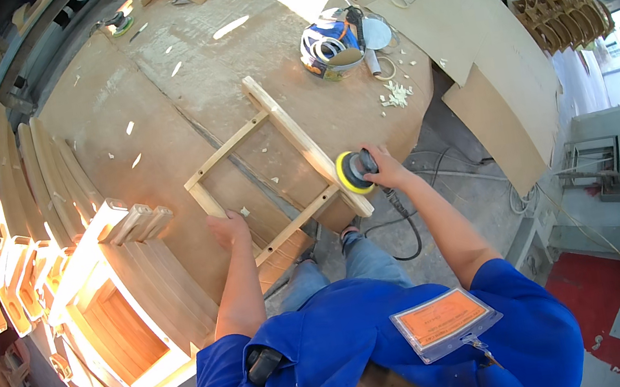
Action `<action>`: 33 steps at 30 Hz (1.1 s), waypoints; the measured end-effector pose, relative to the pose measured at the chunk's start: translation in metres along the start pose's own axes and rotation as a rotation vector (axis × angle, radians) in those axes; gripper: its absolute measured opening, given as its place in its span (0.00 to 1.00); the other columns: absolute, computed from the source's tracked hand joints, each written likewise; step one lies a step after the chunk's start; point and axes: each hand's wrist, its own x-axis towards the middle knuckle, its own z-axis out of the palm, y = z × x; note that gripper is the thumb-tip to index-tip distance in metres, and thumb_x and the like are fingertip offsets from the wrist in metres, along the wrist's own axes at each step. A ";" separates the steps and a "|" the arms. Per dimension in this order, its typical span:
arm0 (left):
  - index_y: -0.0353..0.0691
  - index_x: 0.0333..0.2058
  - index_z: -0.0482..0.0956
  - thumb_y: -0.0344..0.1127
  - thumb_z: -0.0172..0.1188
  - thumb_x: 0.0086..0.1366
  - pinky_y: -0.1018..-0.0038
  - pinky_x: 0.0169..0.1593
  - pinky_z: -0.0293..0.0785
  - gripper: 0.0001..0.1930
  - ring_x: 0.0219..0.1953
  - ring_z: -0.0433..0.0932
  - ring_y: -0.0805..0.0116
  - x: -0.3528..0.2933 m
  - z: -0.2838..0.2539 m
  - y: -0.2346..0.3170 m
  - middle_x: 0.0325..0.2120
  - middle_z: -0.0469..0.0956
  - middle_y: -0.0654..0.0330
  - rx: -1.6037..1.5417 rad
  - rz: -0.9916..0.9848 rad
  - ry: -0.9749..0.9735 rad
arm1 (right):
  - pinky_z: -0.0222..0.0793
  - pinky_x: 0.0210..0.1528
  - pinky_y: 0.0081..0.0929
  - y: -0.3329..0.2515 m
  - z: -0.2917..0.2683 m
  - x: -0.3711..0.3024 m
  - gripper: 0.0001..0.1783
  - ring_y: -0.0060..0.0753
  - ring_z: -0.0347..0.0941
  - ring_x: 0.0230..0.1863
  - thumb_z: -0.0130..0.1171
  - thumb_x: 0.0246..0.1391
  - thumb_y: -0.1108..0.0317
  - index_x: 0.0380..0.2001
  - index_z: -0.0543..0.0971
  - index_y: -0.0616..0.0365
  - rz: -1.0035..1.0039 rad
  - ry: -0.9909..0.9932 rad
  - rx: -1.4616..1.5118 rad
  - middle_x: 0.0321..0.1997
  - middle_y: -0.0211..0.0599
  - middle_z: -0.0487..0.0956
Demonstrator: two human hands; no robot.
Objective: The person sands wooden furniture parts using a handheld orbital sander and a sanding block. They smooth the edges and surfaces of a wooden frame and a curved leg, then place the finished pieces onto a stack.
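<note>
A pale wooden frame [305, 140] with two long rails and two crosspieces lies on the cardboard-covered table, its near end by the front edge. My left hand [230, 230] is closed round the frame's left rail. In my right hand [387, 168] is a black orbital sander [357, 164] with a yellow pad. The sander is tilted on its side, its pad against or right beside the near end of the right rail; I cannot tell which. A dark hose [415, 230] hangs from the sander and curves down below it.
Stacked curved wooden parts [46, 175] and frames [173, 292] stand at my left. A blue bucket [329, 44] with tape rolls and tools sits at the back, beside wood shavings [396, 94]. Another sander [118, 24] lies far left. Hoses and cables cross the floor at right.
</note>
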 end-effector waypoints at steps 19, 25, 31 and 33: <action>0.37 0.58 0.61 0.49 0.62 0.58 0.60 0.55 0.67 0.35 0.53 0.72 0.49 -0.035 -0.016 -0.035 0.51 0.71 0.46 -0.157 -0.283 0.228 | 0.71 0.50 0.47 0.008 -0.014 0.184 0.31 0.54 0.72 0.52 0.53 0.52 0.75 0.58 0.65 0.34 -0.238 -0.046 -0.250 0.60 0.46 0.66; 0.39 0.59 0.60 0.49 0.62 0.57 0.56 0.59 0.63 0.36 0.62 0.58 0.47 -0.072 -0.010 -0.008 0.58 0.60 0.44 0.065 -0.014 0.229 | 0.68 0.56 0.46 0.022 -0.018 0.194 0.49 0.59 0.64 0.59 0.68 0.40 0.72 0.65 0.56 0.40 -0.332 -0.067 -0.228 0.67 0.49 0.55; 0.49 0.60 0.64 0.56 0.54 0.60 0.53 0.62 0.55 0.33 0.62 0.57 0.46 -0.153 0.059 0.008 0.60 0.59 0.48 0.204 0.379 0.235 | 0.61 0.60 0.45 0.042 -0.037 0.195 0.51 0.60 0.61 0.60 0.73 0.35 0.66 0.63 0.58 0.52 -0.523 -0.218 -0.029 0.63 0.53 0.58; 0.50 0.61 0.64 0.57 0.53 0.61 0.54 0.62 0.54 0.32 0.63 0.56 0.47 -0.161 0.069 0.007 0.61 0.58 0.49 0.249 0.408 0.198 | 0.58 0.62 0.43 0.057 -0.061 0.214 0.43 0.55 0.63 0.58 0.72 0.38 0.65 0.59 0.63 0.58 -0.528 0.003 0.052 0.58 0.53 0.65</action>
